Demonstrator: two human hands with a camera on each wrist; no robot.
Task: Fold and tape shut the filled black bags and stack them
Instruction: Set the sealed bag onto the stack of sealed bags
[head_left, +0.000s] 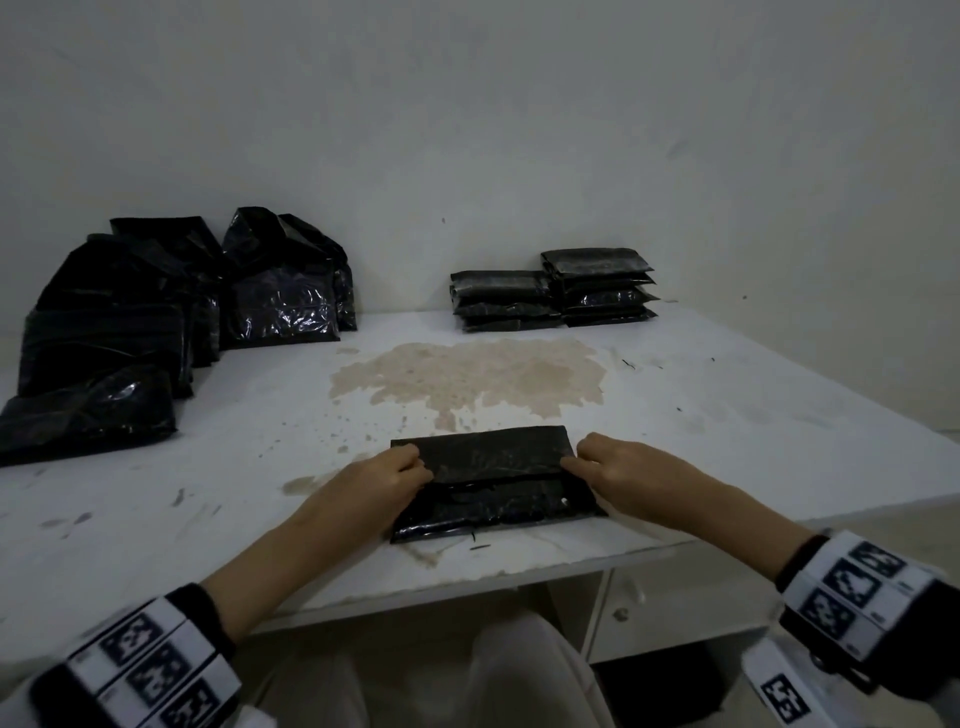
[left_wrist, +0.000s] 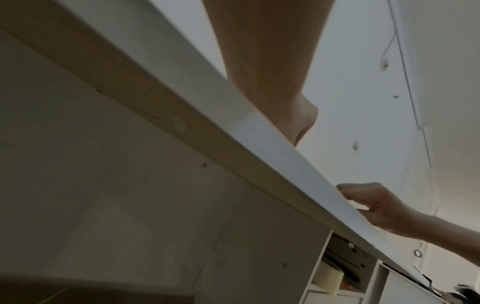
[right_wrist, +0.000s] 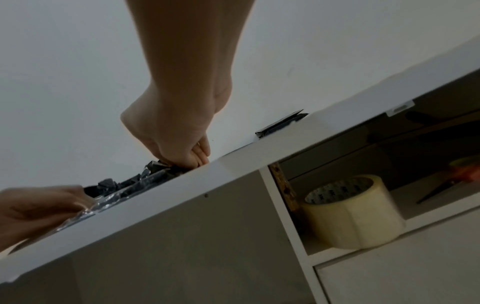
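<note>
Black plastic flap pinched at both ends: left hand (head_left: 387, 475) and right hand (head_left: 602, 462) each grip bag (head_left: 493, 480) edge, near front of surface (head_left: 208, 467).

Step, as judged: folding flap over; no tape on yet.

Next needs crease held flat, one hand freed for tape roll (right_wrist: 353, 211) on shelf below.

Finished stacks (head_left: 553, 288) far right; unfolded bags (head_left: 156, 322) far left.

Print on roll core too blurred to read; no other writing.

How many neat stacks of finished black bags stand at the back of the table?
2: a lower stack and, touching its right side, a taller stack, both against the wall.
</note>
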